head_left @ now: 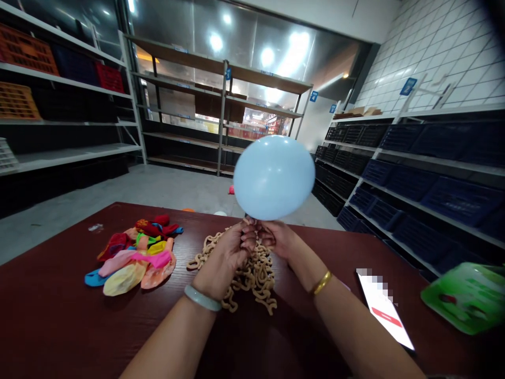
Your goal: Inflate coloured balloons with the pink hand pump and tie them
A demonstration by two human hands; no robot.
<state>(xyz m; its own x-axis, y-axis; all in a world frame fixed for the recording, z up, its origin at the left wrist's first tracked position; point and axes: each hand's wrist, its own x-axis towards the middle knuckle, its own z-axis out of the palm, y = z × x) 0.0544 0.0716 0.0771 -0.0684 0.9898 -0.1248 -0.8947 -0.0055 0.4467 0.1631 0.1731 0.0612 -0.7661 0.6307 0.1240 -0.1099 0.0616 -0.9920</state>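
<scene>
An inflated light blue balloon (274, 176) stands up above the table, its neck end down between my two hands. My left hand (236, 245) is closed around the balloon's neck, fingers curled. Right beside it, my right hand (274, 237) pinches at the same neck; the fingertips hide the neck itself. Beneath both hands lies a heap of tan, curly cord-like pieces (256, 276) on the table. To the left of them is a pile of limp, uninflated balloons (138, 258) in several colours.
The dark red table (59, 316) carries a lit phone (384, 310) and a green plastic packet (467, 297) on the right. A small clear scrap (95, 228) lies at the far left. Shelves with dark crates (414, 195) line the right wall; metal racks (223, 116) stand behind.
</scene>
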